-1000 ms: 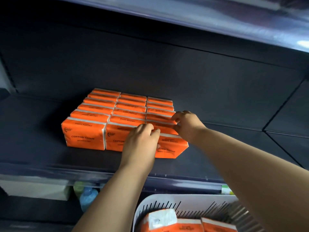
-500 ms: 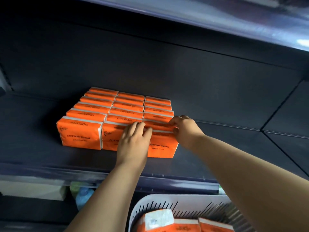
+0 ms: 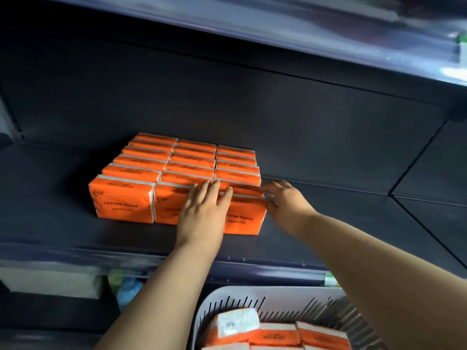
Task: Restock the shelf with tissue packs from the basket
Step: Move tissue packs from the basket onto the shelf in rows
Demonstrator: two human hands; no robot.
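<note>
Fingers (image 3: 214,190) flat, together on front-right pack (image 3: 242,218); bare shelf (image 3: 341,223) rightward.

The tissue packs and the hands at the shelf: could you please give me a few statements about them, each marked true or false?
1. The orange tissue packs stand in three columns on the shelf. True.
2. The left hand lies flat on the front packs. True.
3. The right hand holds a pack above the basket. False: it touches the front right pack on the shelf.
4. The basket is empty. False: packs remain in it.
</note>
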